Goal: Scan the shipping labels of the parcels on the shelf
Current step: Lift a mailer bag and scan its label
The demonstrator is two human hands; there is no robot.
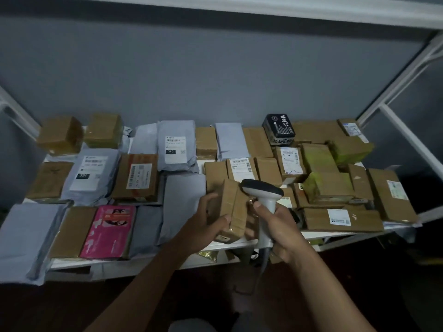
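1. The left hand [206, 221] is gripping a brown box [233, 209], tilting it on edge at the front of the shelf [239, 244].
2. The right hand [275, 226] is gripping the scanner [262, 195]; its head is sitting just right of the box, facing it.
3. No label is showing on the box faces in view.

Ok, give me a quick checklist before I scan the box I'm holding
1. Scanner gripped in right hand: ok.
2. Brown box held by left hand: ok.
3. Label on the box facing the scanner: not ok, only taped cardboard shows.
4. Scanner head aimed at the box: cannot tell.
5. Box lifted off the other parcels on the shelf: cannot tell.
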